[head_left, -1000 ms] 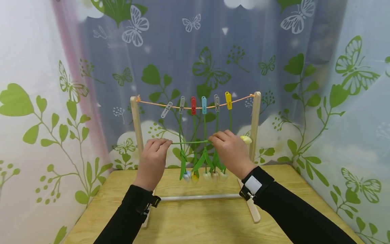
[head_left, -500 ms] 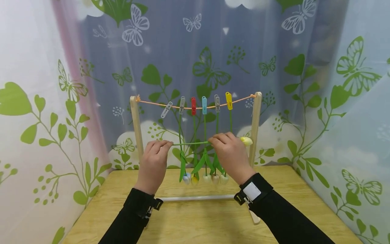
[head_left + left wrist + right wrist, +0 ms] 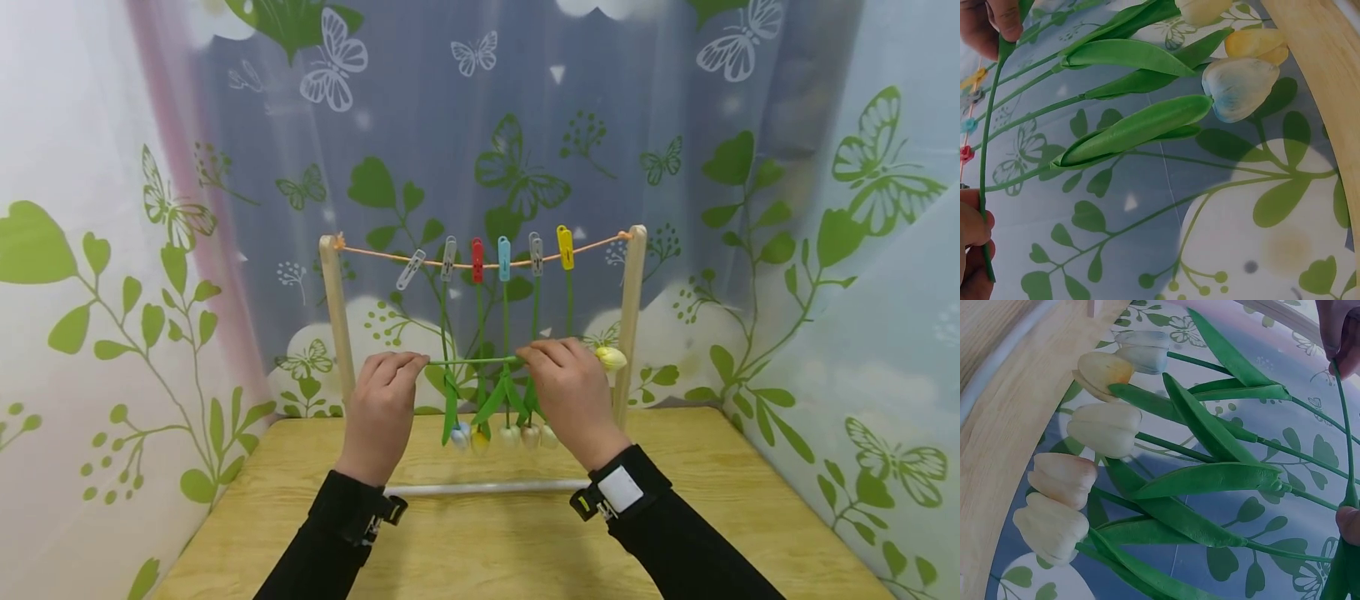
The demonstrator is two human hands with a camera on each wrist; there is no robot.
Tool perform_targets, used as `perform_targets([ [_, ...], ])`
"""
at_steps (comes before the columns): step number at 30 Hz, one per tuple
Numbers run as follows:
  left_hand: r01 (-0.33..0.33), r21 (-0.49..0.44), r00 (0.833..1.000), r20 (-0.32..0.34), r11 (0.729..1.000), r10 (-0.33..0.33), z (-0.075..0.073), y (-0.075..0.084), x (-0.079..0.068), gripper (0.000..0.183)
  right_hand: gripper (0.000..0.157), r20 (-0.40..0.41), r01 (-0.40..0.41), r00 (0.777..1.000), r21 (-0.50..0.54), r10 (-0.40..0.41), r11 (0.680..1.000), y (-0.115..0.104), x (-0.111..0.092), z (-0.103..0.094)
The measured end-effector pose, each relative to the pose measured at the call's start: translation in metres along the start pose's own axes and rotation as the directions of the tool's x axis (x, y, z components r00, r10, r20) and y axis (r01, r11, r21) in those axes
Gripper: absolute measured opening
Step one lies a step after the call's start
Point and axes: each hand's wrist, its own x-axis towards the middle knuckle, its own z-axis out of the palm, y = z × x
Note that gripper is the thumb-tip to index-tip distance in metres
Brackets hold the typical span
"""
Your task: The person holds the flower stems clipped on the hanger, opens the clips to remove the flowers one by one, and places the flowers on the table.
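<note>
An artificial tulip with a pale yellow head [image 3: 611, 358] is held sideways in front of the hanging flowers. My left hand [image 3: 381, 412] pinches the end of its green stem [image 3: 472, 361] between thumb and fingers. Farther along, near the leaves, my right hand [image 3: 573, 396] grips the same flower, and the head sticks out to the right. In the left wrist view the stem [image 3: 986, 137] spans both hands. Behind it several tulips hang head down from clothespins; a blue-white tulip [image 3: 1241, 87] and a cream tulip [image 3: 1105, 429] are among them. My right hand hides part of them.
An orange string [image 3: 378, 253] runs between two wooden posts [image 3: 630, 317]. At its left a white clothespin [image 3: 411, 269] hangs tilted, holding nothing; a red clothespin [image 3: 477, 260] and a yellow clothespin [image 3: 566, 247] grip stems. A white rod [image 3: 487, 487] crosses low above the wooden table [image 3: 480, 550].
Both hands have lowered slightly with the tulip and shifted a little to the right. Their hold on it looks the same, and the hanging flowers have barely moved.
</note>
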Motion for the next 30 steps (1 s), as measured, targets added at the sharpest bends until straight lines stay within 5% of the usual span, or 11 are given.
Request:
perform_targets([
  [30, 0.028, -0.057, 0.998, -0.062, 0.998, -0.031, -0.001, 0.009, -0.017, 0.029, 0.018, -0.059, -0.09, 0.994, 0.073, 0.094, 0.993, -0.012, -0.018, -0.002],
])
